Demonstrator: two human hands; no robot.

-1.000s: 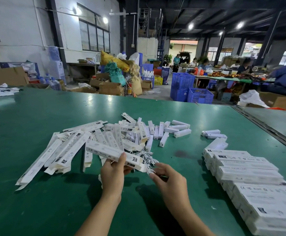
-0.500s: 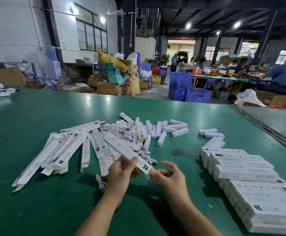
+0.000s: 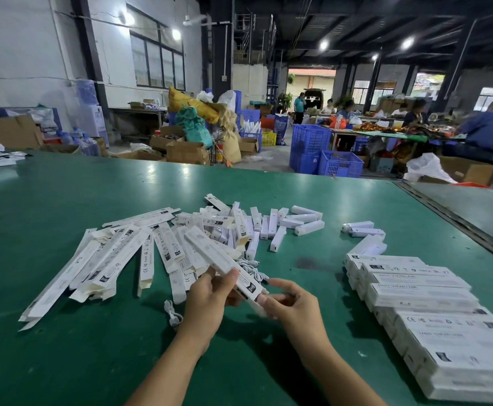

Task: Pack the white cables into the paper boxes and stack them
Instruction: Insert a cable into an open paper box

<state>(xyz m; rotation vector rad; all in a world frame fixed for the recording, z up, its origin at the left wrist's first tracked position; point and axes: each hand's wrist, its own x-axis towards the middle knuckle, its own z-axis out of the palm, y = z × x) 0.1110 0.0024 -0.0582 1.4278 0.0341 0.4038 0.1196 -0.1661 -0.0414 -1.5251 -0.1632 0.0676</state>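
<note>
Head view: left hand (image 3: 210, 294) grips box (image 3: 222, 259) just above table (image 3: 63, 361); right hand (image 3: 289, 303) pinches its near end, hands close together; step looks like closing the flap; next calls for tucking it, then setting box on stack (image 3: 415, 291) at right; spare cable (image 3: 171, 312) beside left wrist.

The near end of the paper box (image 3: 223, 260) is covered by the fingers of the right hand (image 3: 295, 306), so its contents cannot be told. Just beyond it, the white cables (image 3: 252, 266) are partly hidden. At 4 o'clock the stack of packed boxes (image 3: 444, 332) runs off the frame's edge, and its print is too small to read.
</note>
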